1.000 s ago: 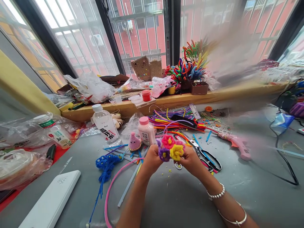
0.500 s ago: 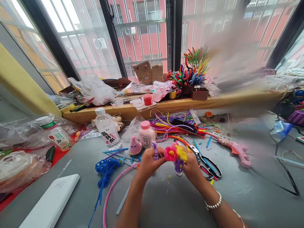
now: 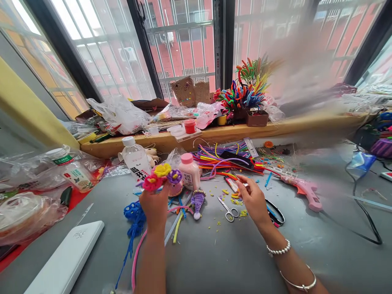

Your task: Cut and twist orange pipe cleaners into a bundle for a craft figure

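Note:
My left hand (image 3: 154, 210) is closed around the bottom of a bunch of fuzzy pipe-cleaner flowers (image 3: 162, 170), pink, yellow and purple, held up in front of the water bottle (image 3: 136, 159). My right hand (image 3: 253, 200) hovers over the table with its fingers bent together. Whatever lies between its fingertips is too small to name. Below and between the hands are small silver scissors (image 3: 228, 210), yellow fuzzy scraps (image 3: 243, 213) and a purple cone-shaped figure (image 3: 198, 201) with a white ball tip. Large scissors (image 3: 277, 211) with black handles are partly covered by my right hand.
A pink glue gun (image 3: 306, 192) lies right, its cord trailing. Behind are a pink bottle (image 3: 188, 173) and a pile of coloured pipe cleaners (image 3: 211, 159). At left are a blue fuzzy piece (image 3: 134, 218), a white power bank (image 3: 67, 257) and plastic bags (image 3: 27, 220).
My hands have moved apart. The left carried the flowers left; the right let go of them and moved slightly right. The purple cone figure and small scissors now show fully.

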`<state>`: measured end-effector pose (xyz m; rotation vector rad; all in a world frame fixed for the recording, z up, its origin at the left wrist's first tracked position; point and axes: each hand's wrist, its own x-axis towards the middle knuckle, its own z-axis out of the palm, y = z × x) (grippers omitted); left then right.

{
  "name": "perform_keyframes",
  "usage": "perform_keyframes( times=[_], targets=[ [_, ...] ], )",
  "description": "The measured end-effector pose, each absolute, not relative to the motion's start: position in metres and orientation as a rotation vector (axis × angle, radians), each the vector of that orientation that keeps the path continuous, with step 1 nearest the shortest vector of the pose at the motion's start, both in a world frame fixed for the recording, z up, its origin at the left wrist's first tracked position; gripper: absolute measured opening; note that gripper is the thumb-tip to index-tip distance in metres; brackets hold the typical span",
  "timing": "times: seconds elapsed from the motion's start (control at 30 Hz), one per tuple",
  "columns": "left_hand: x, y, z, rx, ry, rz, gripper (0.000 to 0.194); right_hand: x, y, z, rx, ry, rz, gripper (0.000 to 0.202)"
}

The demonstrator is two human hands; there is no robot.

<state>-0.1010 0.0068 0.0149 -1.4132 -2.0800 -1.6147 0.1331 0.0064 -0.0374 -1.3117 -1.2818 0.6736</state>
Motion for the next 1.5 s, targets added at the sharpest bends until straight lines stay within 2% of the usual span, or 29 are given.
perform_keyframes(
  times=[0.13,0.27,0.37,0.47,0.6,0.8,0.9,0.97,1.1,1.23,1.43,1.5],
  targets=[
    [-0.104,0.009,0.010,-1.483,-2.107,-1.501,0.020,0.127,0.010,-0.041,-1.284,-1.256,0.844,0.035],
    [-0.102,0.012,0.004,-1.521,-2.093,-1.258,0.019,0.100,0.021,-0.035,-1.216,-1.423,0.833,0.032],
    [-0.105,0.015,0.001,-1.513,-2.049,-1.138,0.029,0.071,0.037,-0.026,-1.199,-1.573,0.823,0.039],
    [-0.108,0.016,-0.001,-1.518,-2.008,-1.133,0.030,0.044,0.054,-0.019,-1.264,-1.687,0.734,0.046],
    [-0.108,0.016,-0.001,-1.584,-1.959,-1.134,0.026,0.024,0.067,-0.015,-1.376,-1.751,0.579,0.041],
    [-0.102,0.014,0.001,-1.627,-1.944,-1.146,0.020,0.013,0.082,-0.014,-1.361,-1.801,0.552,0.031],
    [-0.100,0.013,0.005,-1.624,-2.029,-1.039,0.023,0.009,0.091,-0.012,-1.346,-1.837,0.557,0.025],
    [-0.099,0.012,0.008,-1.641,-2.103,-0.936,0.024,0.012,0.095,-0.010,-1.332,-1.864,0.564,0.026],
    [-0.093,0.009,0.015,-1.715,-2.143,-0.833,0.017,0.042,0.092,-0.010,-1.334,-1.845,0.555,0.040],
    [-0.091,0.006,0.018,-1.872,-2.096,-0.656,0.018,0.090,0.071,-0.016,-1.343,-1.775,0.500,0.028],
    [-0.104,0.006,0.015,-1.877,-2.098,-0.367,0.028,0.145,0.065,-0.023,-1.391,-1.648,0.431,0.017],
    [-0.108,0.007,0.014,-1.895,-2.087,-0.341,0.030,0.158,0.076,-0.022,-1.416,-1.593,0.418,0.028]
  ],
)
